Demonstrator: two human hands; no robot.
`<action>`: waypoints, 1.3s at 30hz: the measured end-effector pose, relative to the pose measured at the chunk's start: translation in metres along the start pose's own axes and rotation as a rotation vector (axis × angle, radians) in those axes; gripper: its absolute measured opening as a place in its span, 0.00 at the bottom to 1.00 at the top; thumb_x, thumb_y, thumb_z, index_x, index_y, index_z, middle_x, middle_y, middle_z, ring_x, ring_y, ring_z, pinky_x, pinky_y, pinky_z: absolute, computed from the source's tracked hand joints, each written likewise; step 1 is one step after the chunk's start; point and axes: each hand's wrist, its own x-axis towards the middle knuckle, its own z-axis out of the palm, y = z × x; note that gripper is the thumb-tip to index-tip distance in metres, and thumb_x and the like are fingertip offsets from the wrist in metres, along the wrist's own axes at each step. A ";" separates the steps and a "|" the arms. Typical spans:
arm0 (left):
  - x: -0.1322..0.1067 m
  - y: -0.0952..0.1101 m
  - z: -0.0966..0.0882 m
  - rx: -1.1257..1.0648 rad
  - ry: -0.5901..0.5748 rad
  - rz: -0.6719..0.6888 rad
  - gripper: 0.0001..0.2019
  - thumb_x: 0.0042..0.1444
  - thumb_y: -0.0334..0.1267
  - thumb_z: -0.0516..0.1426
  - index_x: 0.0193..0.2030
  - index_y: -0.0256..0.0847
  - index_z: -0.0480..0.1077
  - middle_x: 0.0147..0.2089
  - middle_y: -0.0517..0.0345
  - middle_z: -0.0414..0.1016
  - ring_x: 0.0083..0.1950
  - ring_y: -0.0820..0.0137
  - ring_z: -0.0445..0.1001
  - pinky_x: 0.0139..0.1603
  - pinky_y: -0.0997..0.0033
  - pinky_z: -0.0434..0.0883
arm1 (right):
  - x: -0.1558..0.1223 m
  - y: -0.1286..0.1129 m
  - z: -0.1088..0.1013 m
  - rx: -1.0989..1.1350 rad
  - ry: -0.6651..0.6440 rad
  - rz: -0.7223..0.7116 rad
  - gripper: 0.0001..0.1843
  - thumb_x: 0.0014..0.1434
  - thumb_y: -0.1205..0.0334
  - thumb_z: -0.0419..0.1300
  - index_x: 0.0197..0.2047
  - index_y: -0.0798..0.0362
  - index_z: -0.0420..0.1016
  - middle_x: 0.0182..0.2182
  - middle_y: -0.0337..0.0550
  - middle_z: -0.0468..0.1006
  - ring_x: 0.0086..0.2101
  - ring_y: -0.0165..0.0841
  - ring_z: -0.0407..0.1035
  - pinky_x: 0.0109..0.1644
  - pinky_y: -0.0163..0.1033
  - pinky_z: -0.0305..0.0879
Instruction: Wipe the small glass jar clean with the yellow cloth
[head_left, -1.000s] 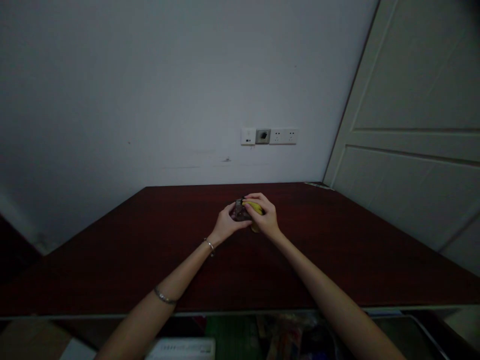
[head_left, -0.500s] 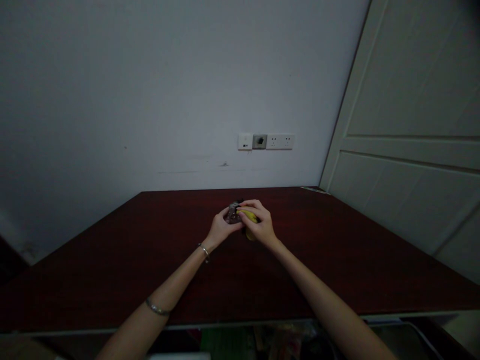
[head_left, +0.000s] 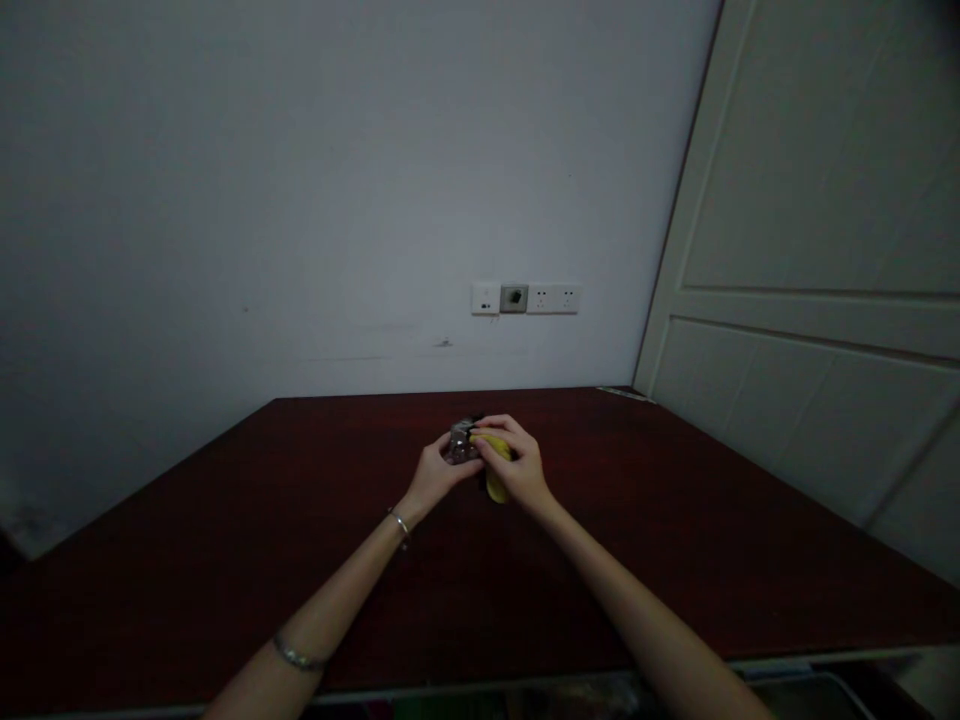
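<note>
Holding a shiny see-through thing (head_left: 461, 447) over the table (head_left: 300, 520), left hand (head_left: 433, 478) fingers wrapped round it, long axis unclear. It's just left of my right hand (head_left: 525, 468), fingers pinching a yellow cloth (head_left: 496, 489), loose end toward me.

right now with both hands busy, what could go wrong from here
The glossy see-through item might slip from the left hand and drop onto the dark red tabletop. The yellow item, part of which shows below the grip of the right hand, could slide loose. The bracelet on the left wrist might scrape the tabletop if that arm dips.
</note>
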 end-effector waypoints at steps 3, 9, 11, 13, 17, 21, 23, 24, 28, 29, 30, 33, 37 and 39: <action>-0.002 0.002 0.002 -0.003 -0.034 -0.003 0.30 0.31 0.37 0.68 0.45 0.33 0.69 0.43 0.50 0.77 0.43 0.63 0.75 0.48 0.63 0.70 | 0.003 0.003 -0.002 0.043 0.067 0.081 0.07 0.55 0.61 0.59 0.35 0.49 0.79 0.36 0.45 0.75 0.39 0.36 0.70 0.45 0.44 0.67; 0.001 -0.003 -0.001 -0.009 0.007 0.000 0.26 0.35 0.41 0.67 0.43 0.33 0.71 0.42 0.50 0.77 0.42 0.64 0.75 0.47 0.64 0.70 | 0.001 -0.004 -0.003 0.049 0.001 0.006 0.07 0.53 0.63 0.60 0.36 0.48 0.79 0.36 0.45 0.75 0.39 0.36 0.70 0.45 0.44 0.67; 0.002 -0.004 -0.003 0.000 0.021 0.006 0.25 0.36 0.41 0.66 0.43 0.32 0.71 0.41 0.50 0.77 0.41 0.64 0.75 0.46 0.65 0.70 | -0.001 -0.006 -0.002 0.056 -0.025 -0.025 0.07 0.53 0.64 0.61 0.35 0.48 0.79 0.36 0.45 0.75 0.39 0.36 0.70 0.44 0.44 0.68; 0.002 -0.003 -0.003 0.014 0.011 0.007 0.25 0.37 0.41 0.66 0.43 0.32 0.71 0.41 0.50 0.77 0.40 0.65 0.75 0.45 0.65 0.70 | 0.000 -0.006 -0.002 0.054 -0.025 -0.024 0.07 0.53 0.64 0.61 0.35 0.48 0.79 0.36 0.45 0.75 0.38 0.36 0.70 0.44 0.43 0.68; -0.001 0.002 -0.001 0.042 -0.039 0.005 0.24 0.36 0.39 0.66 0.42 0.33 0.71 0.41 0.50 0.77 0.41 0.64 0.75 0.45 0.65 0.70 | 0.002 -0.001 -0.003 0.019 0.038 0.023 0.08 0.54 0.63 0.60 0.37 0.48 0.79 0.37 0.45 0.75 0.39 0.36 0.70 0.44 0.44 0.68; -0.001 0.002 -0.001 0.079 -0.064 0.023 0.23 0.36 0.38 0.66 0.42 0.34 0.71 0.41 0.51 0.77 0.41 0.64 0.75 0.43 0.66 0.71 | 0.001 0.001 -0.005 -0.017 0.031 -0.006 0.08 0.54 0.64 0.60 0.37 0.48 0.79 0.37 0.45 0.74 0.38 0.36 0.70 0.44 0.44 0.68; 0.000 -0.001 -0.002 0.105 -0.052 0.029 0.23 0.36 0.37 0.66 0.42 0.33 0.71 0.40 0.51 0.77 0.39 0.65 0.74 0.41 0.67 0.71 | -0.001 0.001 -0.005 -0.038 -0.014 -0.058 0.08 0.54 0.64 0.60 0.37 0.48 0.79 0.37 0.45 0.74 0.39 0.36 0.69 0.44 0.44 0.67; 0.001 -0.002 -0.003 0.122 -0.044 0.029 0.22 0.37 0.36 0.65 0.42 0.33 0.71 0.39 0.52 0.77 0.38 0.65 0.74 0.41 0.68 0.70 | -0.002 0.000 -0.004 -0.050 -0.040 -0.085 0.08 0.53 0.65 0.60 0.37 0.47 0.79 0.37 0.45 0.74 0.39 0.36 0.68 0.45 0.44 0.67; 0.003 -0.005 -0.005 0.191 -0.023 0.018 0.21 0.39 0.36 0.63 0.42 0.31 0.70 0.37 0.52 0.77 0.38 0.66 0.73 0.40 0.70 0.70 | -0.003 0.000 -0.003 -0.089 -0.099 -0.135 0.08 0.53 0.65 0.60 0.37 0.47 0.78 0.37 0.44 0.74 0.41 0.36 0.67 0.46 0.45 0.66; 0.002 -0.005 -0.005 0.206 -0.029 0.025 0.22 0.39 0.37 0.63 0.43 0.31 0.70 0.38 0.52 0.76 0.39 0.66 0.73 0.41 0.70 0.70 | -0.003 0.000 -0.003 -0.094 -0.088 -0.126 0.08 0.53 0.65 0.60 0.37 0.47 0.78 0.37 0.44 0.74 0.41 0.36 0.67 0.46 0.45 0.66; 0.002 -0.005 -0.005 0.224 -0.037 0.036 0.23 0.40 0.37 0.63 0.45 0.32 0.70 0.39 0.52 0.76 0.39 0.66 0.73 0.41 0.70 0.69 | -0.002 0.001 -0.003 -0.099 -0.073 -0.112 0.08 0.54 0.65 0.59 0.37 0.48 0.78 0.37 0.45 0.74 0.40 0.36 0.67 0.45 0.45 0.66; 0.001 -0.005 -0.006 0.329 -0.053 0.086 0.26 0.38 0.39 0.65 0.47 0.34 0.69 0.42 0.52 0.75 0.40 0.66 0.73 0.42 0.69 0.69 | 0.000 0.003 -0.002 -0.121 -0.021 -0.076 0.09 0.55 0.64 0.59 0.38 0.48 0.78 0.37 0.45 0.73 0.39 0.36 0.67 0.44 0.44 0.67; -0.001 -0.009 -0.007 0.511 -0.016 0.147 0.25 0.37 0.38 0.65 0.45 0.35 0.70 0.41 0.52 0.74 0.40 0.65 0.72 0.42 0.69 0.69 | -0.001 0.003 -0.003 -0.172 -0.059 -0.126 0.09 0.54 0.64 0.59 0.38 0.47 0.78 0.37 0.45 0.73 0.40 0.37 0.67 0.45 0.45 0.66; -0.001 -0.012 -0.008 0.563 -0.001 0.149 0.23 0.37 0.36 0.64 0.44 0.35 0.70 0.40 0.53 0.74 0.38 0.66 0.72 0.40 0.69 0.69 | -0.002 0.002 -0.003 -0.194 -0.140 -0.185 0.10 0.54 0.65 0.59 0.39 0.47 0.77 0.38 0.45 0.73 0.41 0.37 0.66 0.45 0.46 0.66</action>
